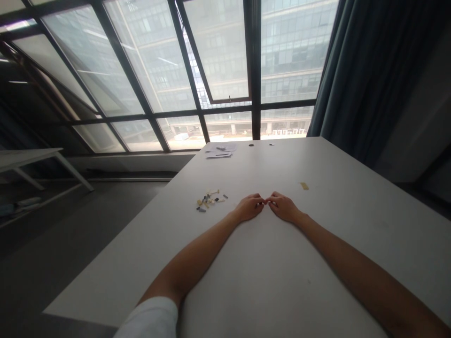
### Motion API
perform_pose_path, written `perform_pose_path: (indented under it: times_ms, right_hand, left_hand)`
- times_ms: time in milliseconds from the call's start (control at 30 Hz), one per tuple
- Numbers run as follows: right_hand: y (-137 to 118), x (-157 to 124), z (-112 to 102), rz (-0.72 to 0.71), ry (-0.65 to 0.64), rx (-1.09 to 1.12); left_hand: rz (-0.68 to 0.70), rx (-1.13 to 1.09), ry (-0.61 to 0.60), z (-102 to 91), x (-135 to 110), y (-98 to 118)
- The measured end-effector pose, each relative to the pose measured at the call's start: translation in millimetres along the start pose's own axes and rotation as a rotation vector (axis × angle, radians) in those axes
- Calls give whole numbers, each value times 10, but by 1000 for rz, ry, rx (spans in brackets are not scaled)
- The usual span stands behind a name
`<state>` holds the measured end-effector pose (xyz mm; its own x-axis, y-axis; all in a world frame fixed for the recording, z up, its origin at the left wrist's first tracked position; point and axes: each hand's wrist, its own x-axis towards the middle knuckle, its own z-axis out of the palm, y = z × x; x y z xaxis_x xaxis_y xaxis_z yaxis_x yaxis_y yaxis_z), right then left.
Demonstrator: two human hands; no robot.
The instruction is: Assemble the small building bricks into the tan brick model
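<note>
My left hand [249, 207] and my right hand [283, 207] rest on the white table [275, 263], fingertips meeting in front of me. Both hands are closed in a pinch. Whatever lies between the fingers is too small and too hidden to name, though a dark speck shows at the left fingertips. Left of my left hand lies a loose pile of small tan, grey and black pieces [207, 201] that look like toy building bricks. A grey piece [225, 196] sits a little apart from them. Beyond my right hand is a flat tan piece [304, 186].
White papers [218, 155] with small things on them lie at the table's far left corner. A dark round disc [251, 145] and a small black-and-white item [271, 144] are near the far edge. Windows stand behind, a dark curtain [352, 94] at right, another table [28, 158] at left.
</note>
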<state>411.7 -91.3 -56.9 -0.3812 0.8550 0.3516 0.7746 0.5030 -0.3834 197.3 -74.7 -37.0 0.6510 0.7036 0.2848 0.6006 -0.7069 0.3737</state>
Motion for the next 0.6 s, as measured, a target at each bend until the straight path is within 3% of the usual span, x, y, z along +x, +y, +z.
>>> perform_pose_path:
  times_ms: [133, 333, 467, 600]
  right_hand:
    - [16, 4, 18, 5, 9, -7]
    - [38, 6, 41, 8, 5, 6]
    - [48, 7, 44, 10, 1, 10]
    - [45, -1, 45, 5, 1, 15]
  left_hand:
    - [22, 18, -53, -76, 4, 33]
    - [-10, -32, -259, -340, 61, -93]
    - [-138, -68, -336, -756, 22, -291]
    - [-376, 51, -277, -1284, -127, -546]
